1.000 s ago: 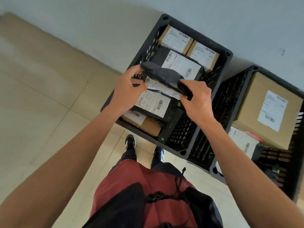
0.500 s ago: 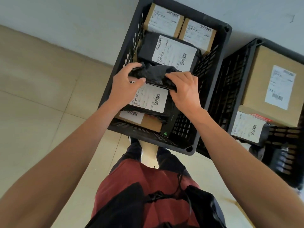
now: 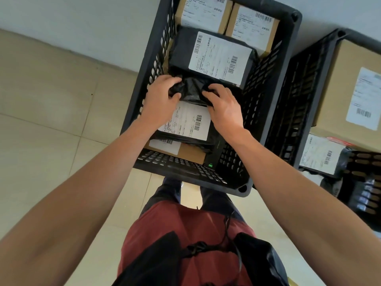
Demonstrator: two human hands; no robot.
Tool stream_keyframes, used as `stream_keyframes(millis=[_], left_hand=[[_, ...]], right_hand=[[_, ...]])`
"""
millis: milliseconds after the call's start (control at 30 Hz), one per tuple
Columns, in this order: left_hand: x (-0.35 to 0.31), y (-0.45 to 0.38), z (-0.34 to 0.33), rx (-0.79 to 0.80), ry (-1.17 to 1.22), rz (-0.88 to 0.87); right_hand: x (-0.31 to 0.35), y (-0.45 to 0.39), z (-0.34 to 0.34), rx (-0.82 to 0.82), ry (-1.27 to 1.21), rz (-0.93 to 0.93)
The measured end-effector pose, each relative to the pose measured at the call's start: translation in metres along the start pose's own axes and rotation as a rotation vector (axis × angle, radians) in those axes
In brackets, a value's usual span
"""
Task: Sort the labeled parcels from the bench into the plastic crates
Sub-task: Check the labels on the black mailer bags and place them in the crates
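Both hands, the left hand (image 3: pixel 159 96) and right hand (image 3: pixel 223 107), have lowered the black parcel (image 3: pixel 192 90) into the near crate (image 3: pixel 270 96), fingers pinching its ends. Release looks imminent.

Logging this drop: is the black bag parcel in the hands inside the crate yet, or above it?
Inside. The black bag parcel, gripped by the left hand and right hand, sits below the crate rim, between labelled parcels.

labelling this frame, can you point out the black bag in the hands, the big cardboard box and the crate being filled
black bag (image 3: pixel 192 89), head view, crinkled middle between both hands
big cardboard box (image 3: pixel 338 85), head view, bare brown top
crate being filled (image 3: pixel 274 79), head view, its right wall
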State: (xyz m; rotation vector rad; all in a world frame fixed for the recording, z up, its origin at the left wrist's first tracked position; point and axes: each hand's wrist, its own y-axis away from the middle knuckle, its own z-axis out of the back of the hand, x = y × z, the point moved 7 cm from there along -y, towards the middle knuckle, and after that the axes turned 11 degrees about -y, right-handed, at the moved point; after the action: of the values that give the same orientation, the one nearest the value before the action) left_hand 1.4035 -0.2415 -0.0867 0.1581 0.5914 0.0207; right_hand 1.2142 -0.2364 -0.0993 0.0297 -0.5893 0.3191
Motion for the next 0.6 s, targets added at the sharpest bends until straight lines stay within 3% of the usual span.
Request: stream_keyframes(millis=[400, 600], left_hand=[[0.009, -0.011, -0.025, 0.154, -0.19, -0.029], [0.002, 0.0, -0.009, 0.022, -0.223, -0.066]], right_hand=[[-0.007, -0.014, -0.021, -0.011, -0.001, 0.01], [0.001, 0.005, -0.006, -0.027, 0.074, 0.096]])
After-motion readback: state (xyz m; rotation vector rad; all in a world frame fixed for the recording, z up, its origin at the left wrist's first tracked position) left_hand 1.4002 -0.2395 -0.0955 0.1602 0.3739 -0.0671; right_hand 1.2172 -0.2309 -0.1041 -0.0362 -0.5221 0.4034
